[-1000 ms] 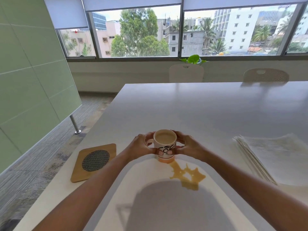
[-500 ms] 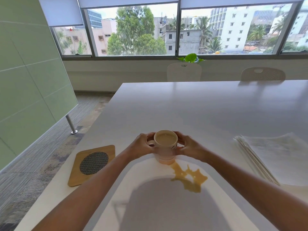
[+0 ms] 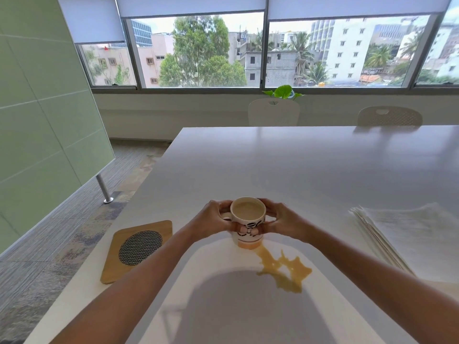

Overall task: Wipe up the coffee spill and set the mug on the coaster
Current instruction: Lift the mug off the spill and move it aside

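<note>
A white mug [image 3: 248,220] with black markings and an orange band, full of milky coffee, stands on the white table [image 3: 298,165]. My left hand [image 3: 211,220] wraps its left side at the handle and my right hand [image 3: 280,220] wraps its right side, thumbs meeting at the front. A yellow-brown coffee spill [image 3: 283,269] spreads from the mug's base toward me and to the right. A square wooden coaster [image 3: 136,250] with a dark round mesh insert lies to the left of the mug, near the table's left edge.
A stack of white paper napkins [image 3: 407,239] lies on the table at the right. Two white chairs [image 3: 273,112] stand at the far edge under the window. A green partition [image 3: 42,125] on a metal leg stands left of the table.
Both hands stay around the mug, which sits in about the same spot. The camera has shifted slightly, and the mug's markings are visible again at the front.
</note>
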`<state>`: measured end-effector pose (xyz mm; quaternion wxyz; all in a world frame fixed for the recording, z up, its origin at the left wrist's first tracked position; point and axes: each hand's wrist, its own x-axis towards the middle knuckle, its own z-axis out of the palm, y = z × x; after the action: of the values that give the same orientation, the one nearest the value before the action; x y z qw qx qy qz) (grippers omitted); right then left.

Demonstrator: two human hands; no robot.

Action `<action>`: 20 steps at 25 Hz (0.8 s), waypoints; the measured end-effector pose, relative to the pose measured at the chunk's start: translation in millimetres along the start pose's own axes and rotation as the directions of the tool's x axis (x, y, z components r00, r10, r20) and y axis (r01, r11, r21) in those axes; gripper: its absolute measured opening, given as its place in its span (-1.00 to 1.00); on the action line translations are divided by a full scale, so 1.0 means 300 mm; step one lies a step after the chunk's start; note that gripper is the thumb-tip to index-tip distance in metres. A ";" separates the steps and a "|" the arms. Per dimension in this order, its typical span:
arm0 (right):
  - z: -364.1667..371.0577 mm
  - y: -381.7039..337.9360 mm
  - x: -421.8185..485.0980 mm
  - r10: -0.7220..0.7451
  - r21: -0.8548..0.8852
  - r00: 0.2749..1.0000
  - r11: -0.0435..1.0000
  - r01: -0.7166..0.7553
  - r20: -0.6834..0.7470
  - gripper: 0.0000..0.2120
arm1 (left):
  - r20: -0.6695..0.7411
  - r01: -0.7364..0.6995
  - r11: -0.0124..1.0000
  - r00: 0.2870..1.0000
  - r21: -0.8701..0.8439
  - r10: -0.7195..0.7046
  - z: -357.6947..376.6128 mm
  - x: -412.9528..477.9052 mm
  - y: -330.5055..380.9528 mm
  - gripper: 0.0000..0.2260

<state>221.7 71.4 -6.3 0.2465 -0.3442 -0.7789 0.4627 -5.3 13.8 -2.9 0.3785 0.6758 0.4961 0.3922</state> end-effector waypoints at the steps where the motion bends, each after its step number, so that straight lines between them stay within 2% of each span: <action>1: -0.002 -0.004 0.005 -0.006 -0.008 1.000 1.000 0.006 -0.005 -0.27 | 0.002 -0.004 1.000 1.000 -0.006 0.004 -0.004 0.003 0.003 -0.50; 12: -0.052 -0.072 0.128 -0.107 -0.052 0.993 0.993 0.105 -0.048 -0.27 | 0.002 -0.061 0.998 0.998 0.019 0.061 -0.120 0.083 0.067 -0.49; 20: -0.031 -0.085 0.282 -0.141 -0.051 0.989 0.989 0.138 -0.048 -0.29 | 0.028 -0.004 1.000 1.000 0.025 0.003 -0.241 0.149 0.045 -0.52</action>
<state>166.0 132.7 26.2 0.2899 -0.3064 -0.8053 0.4165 -56.8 62.8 45.5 0.3764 0.6869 0.4942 0.3772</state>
